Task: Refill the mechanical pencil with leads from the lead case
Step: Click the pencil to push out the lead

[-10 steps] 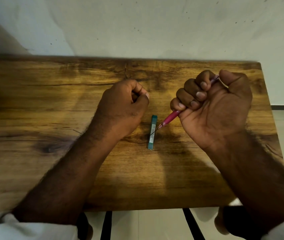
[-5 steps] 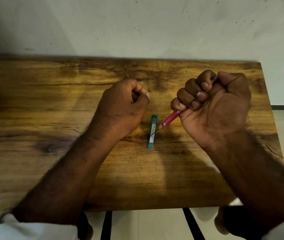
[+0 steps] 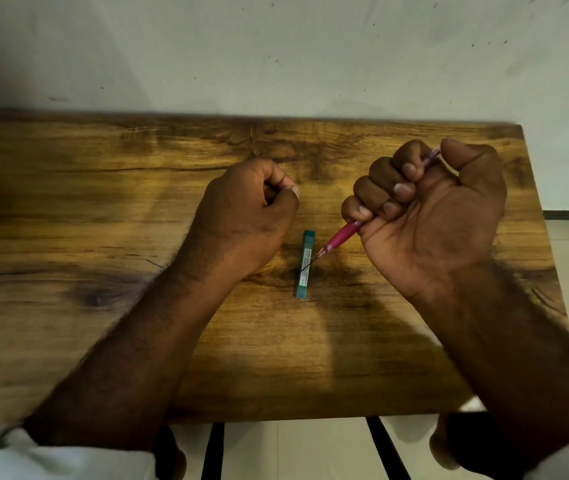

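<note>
My right hand [image 3: 432,220] grips a pink mechanical pencil [image 3: 342,237] in a fist, tip pointing down-left and thumb at its top end. A thin dark lead sticks out of the tip and crosses over the teal lead case [image 3: 305,265]. The case lies flat on the wooden table [image 3: 103,202] between my hands. My left hand [image 3: 245,220] rests on the table just left of the case, fingers curled and thumb against the index finger. Nothing shows in its grasp.
The table's far edge runs along a pale wall. Its right edge is close beside my right wrist. Black table legs and a tiled floor show below the near edge.
My right thumb pressed down on the pencil's top end half a second ago and has lifted again, so the top end shows once more. The left hand and the case have not moved.
</note>
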